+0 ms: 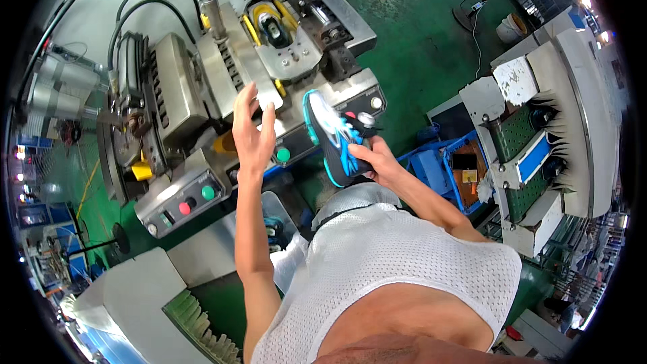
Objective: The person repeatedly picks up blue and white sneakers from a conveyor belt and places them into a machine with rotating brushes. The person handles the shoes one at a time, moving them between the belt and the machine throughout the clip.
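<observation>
My right hand [376, 159] grips a dark shoe with bright blue and white trim [333, 139], holding it up in front of a metal press machine [222, 67]. My left hand [253, 128] is raised beside it with fingers spread, holding nothing, just over the machine's front panel with its green button [283, 155]. Further back on the machine, a yellow-rimmed clamp holds another dark shoe part [271, 27].
A lower control box carries a red button [184, 208] and a green button [208, 192]. A conveyor with green belts and blue panels [532, 162] stands at the right. A blue crate [438, 165] sits on the green floor. Bristle strips [202, 327] lie below left.
</observation>
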A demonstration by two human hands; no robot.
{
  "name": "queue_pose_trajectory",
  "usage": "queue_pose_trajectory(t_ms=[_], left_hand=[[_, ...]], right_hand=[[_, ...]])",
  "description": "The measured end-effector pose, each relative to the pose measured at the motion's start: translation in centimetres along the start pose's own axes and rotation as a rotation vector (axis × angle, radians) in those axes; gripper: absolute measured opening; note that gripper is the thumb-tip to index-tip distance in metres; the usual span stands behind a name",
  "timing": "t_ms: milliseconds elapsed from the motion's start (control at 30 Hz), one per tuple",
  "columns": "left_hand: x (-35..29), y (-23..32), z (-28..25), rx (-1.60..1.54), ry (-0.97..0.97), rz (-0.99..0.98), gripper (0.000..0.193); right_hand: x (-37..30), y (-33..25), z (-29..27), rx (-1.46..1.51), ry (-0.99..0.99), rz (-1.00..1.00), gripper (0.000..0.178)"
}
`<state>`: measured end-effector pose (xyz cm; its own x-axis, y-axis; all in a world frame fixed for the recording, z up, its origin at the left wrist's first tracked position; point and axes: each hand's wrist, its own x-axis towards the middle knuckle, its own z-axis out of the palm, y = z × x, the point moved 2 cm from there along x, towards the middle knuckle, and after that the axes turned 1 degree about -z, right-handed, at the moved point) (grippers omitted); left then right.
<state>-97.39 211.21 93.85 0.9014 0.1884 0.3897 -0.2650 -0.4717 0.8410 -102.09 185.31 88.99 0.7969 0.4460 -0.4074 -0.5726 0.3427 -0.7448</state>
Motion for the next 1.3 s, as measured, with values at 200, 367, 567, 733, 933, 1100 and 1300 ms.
queue_pose_trajectory(t_ms=[200,367,567,733,933,1100,1300], left_hand=[[18.5,-17.2,10.3,0.145,0.044,-0.348,0.070],[24.6,-24.5,16.0,0.480,0.057,-0.334,0.062],[27.0,-24.9,13.2,0.288,0.015,-0.618,0.058],[19.4,-14.6,4.8,-0.099,0.152,-0.256,0.056],[-0.5,-3.8,-3.4,-0.157,0.089,-0.371,0.057],[-21.4,-2.1,-7.8,-0.134,0.131,-0.948,0.069],[-42.7,1.7,-8.8,0.308,0.874,-1.278,0.069]], right_hand=[[-0.4,-1.9,-6.7,0.152,0.246,-0.112,0.041],[-2.2,-3.0,-8.0,0.206,0.496,-0.093,0.036],[1.1,-6.3,-7.2,0.111,0.404,-0.056,0.045],[8.7,-10.2,-2.4,0.000,0.182,-0.212,0.047],[31.8,-14.4,3.7,-0.404,0.097,-0.124,0.053],[52.1,-8.8,2.0,-1.453,0.507,-0.393,0.063],[53.6,-6.5,2.0,-1.575,0.421,-0.763,0.054]])
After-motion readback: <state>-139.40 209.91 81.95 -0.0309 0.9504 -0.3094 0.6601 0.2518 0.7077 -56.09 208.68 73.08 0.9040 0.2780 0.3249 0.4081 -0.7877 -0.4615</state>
